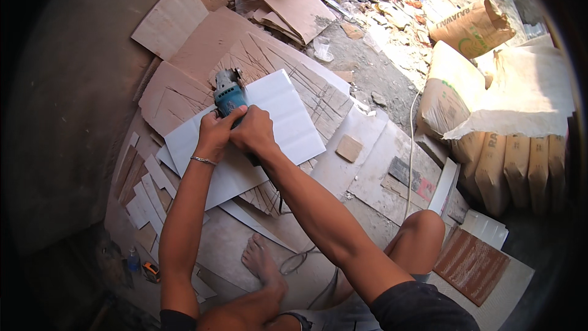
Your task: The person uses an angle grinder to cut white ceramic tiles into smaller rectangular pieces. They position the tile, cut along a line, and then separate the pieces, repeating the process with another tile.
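Observation:
A teal angle grinder (228,94) with a metal head is over the upper left part of a white tile (285,119). Both my hands grip it: my left hand (214,133) at its side, thumb across the body, and my right hand (253,127) wrapped round the body just behind. The grinder's lower end is mostly hidden by my hands and right forearm. The white tile lies on a pinkish board (309,79) scored with many dark cut lines. Whether the disc touches the tile I cannot tell.
Tile offcuts (150,199) lie left, beside a bottle (133,260) and tape measure (151,271). Paper sacks (511,168) are stacked right. Rubble (392,6) fills the back, a wall (67,110) rises left, a pale cable (411,165) crosses the floor. My bare foot (260,257) is below.

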`<state>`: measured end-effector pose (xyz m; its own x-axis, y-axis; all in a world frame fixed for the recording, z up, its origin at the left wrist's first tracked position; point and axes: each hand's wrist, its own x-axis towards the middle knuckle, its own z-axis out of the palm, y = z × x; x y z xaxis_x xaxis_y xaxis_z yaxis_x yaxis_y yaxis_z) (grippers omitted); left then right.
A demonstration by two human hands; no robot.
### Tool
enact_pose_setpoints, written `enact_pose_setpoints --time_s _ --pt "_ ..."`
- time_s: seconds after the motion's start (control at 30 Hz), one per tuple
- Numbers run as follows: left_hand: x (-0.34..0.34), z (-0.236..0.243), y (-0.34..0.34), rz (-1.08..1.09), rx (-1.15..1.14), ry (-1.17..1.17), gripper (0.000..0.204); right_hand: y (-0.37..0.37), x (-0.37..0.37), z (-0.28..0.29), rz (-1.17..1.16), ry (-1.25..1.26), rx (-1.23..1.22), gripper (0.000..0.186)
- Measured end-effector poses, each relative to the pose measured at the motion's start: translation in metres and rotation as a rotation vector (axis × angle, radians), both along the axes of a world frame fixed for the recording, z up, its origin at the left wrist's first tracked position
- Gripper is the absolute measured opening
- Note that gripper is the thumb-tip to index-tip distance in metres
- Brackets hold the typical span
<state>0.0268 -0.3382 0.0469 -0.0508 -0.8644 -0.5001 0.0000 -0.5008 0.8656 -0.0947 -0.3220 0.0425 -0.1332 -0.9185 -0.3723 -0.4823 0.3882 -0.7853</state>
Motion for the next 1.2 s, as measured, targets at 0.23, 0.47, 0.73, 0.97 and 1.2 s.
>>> enact_pose_setpoints --time_s 0.23,0.47,0.73,0.97,1.2 --pt "0.004 -0.007 -0.001 0.003 -0.016 0.017 0.040 0.001 0.000 0.007 0.019 -0.041 0.035 0.047" --pt "0.001 -0.003 -0.001 -0.007 0.003 0.014 0.041 -0.001 0.000 -0.008 0.014 0.017 -0.002 0.063" --pt "0.003 -0.004 -0.003 -0.007 0.014 -0.031 0.045 -0.001 0.002 -0.008 -0.003 0.015 0.002 0.063" --pt "0.006 -0.013 -0.006 -0.004 -0.004 -0.033 0.046 -0.003 0.002 -0.009 0.001 0.017 0.006 0.062" --pt "0.004 -0.008 -0.004 0.001 0.017 -0.024 0.046 -0.002 0.000 0.006 0.020 -0.035 0.074 0.048"
